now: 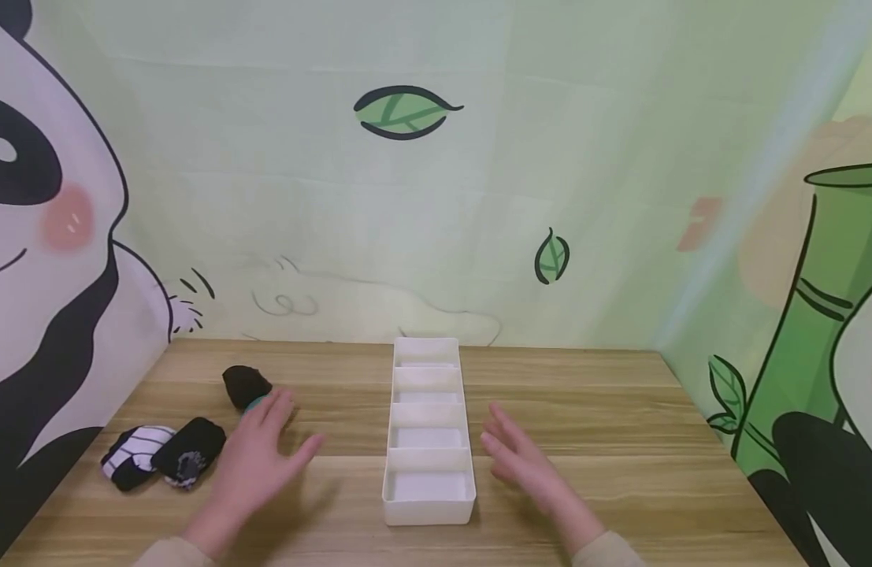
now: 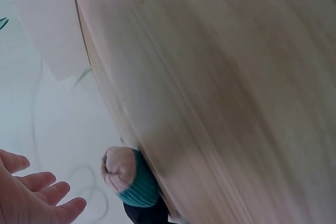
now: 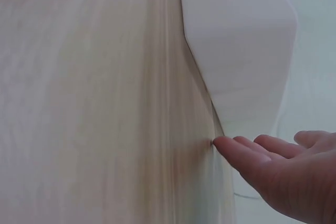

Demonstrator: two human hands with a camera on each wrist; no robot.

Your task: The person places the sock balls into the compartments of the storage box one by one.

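My left hand (image 1: 261, 453) hovers over the table with its fingers spread and holds nothing. Its fingertips overlap a rolled sock (image 1: 244, 386) in the head view; the left wrist view shows this rolled sock (image 2: 137, 182) with beige, ribbed teal and black parts. Left of that hand lie a black rolled sock (image 1: 194, 445) with a grey pattern and a white one with dark stripes (image 1: 141, 449), side by side. Right of a white divided box (image 1: 428, 512), my right hand (image 1: 524, 461) is held with fingers extended and nothing in its grasp.
The long narrow box stands in the middle of the wooden table (image 1: 584, 394), its open compartments running in a row away from me. Behind the table hangs a pale green backdrop (image 1: 301, 236) with printed leaves, a panda and bamboo.
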